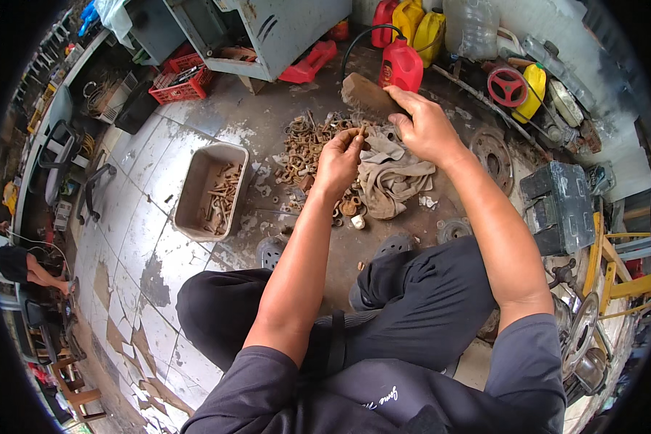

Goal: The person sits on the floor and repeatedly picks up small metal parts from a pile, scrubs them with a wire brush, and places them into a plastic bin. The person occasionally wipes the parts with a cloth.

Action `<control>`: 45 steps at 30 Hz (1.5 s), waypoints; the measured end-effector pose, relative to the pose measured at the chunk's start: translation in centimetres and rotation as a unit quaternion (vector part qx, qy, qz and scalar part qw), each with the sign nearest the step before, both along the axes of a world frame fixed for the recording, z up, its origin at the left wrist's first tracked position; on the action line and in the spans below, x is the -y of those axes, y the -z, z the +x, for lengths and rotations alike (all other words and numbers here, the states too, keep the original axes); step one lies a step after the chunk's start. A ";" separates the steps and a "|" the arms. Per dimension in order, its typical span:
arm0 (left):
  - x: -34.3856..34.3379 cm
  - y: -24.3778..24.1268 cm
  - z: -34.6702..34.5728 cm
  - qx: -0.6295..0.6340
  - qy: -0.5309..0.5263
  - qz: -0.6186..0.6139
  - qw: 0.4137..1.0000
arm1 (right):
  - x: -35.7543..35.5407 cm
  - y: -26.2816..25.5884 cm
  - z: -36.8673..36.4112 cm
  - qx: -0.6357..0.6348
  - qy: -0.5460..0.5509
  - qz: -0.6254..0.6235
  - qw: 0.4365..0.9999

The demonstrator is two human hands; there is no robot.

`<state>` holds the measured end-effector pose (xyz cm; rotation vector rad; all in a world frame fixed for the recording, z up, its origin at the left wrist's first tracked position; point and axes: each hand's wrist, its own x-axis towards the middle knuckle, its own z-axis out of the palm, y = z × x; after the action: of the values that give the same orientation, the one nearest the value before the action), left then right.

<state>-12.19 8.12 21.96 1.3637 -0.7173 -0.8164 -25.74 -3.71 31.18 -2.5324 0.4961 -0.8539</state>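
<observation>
My left hand (340,163) pinches a small rusty bolt (362,132) between thumb and fingers, above a heap of rusty nuts and other metal parts (304,141) on the floor. In my right hand (424,122) is a worn block-shaped brush (371,96), held by its right end; its bristles are partly visible at the left. A crumpled grey-brown cloth (393,176) lies beside the heap, under my right hand. To the left stands a grey plastic tub (183,209) with many rusty bolts (219,200) in it.
A red crate (179,95) and a grey metal cabinet (298,32) stand beyond. Red and yellow jerrycans (403,65) are at the back. On the right are a wheel rim (491,157) and a dark toolbox (564,209). Another person's leg (46,275) shows at far left.
</observation>
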 end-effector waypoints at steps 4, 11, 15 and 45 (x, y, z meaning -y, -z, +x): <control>0.1 1.7 0.3 0.009 -0.042 -0.035 0.998 | -1.2 -0.5 1.1 0.023 -0.038 -0.017 0.999; -1.4 3.2 1.9 -0.172 -0.060 -0.147 0.972 | 0.6 2.2 2.4 -0.083 -0.068 -0.064 0.992; -1.7 3.3 4.3 -0.097 -0.064 -0.120 0.986 | 2.1 3.3 0.7 -0.160 -0.003 -0.069 0.985; -1.1 3.5 4.4 -0.087 -0.124 -0.011 0.988 | -1.8 1.0 5.6 -0.003 -0.063 -0.059 0.996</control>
<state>-7.76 9.21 18.51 1.3126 -0.4108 -0.7159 -20.13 -1.88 30.17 -2.6413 0.2911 -0.8514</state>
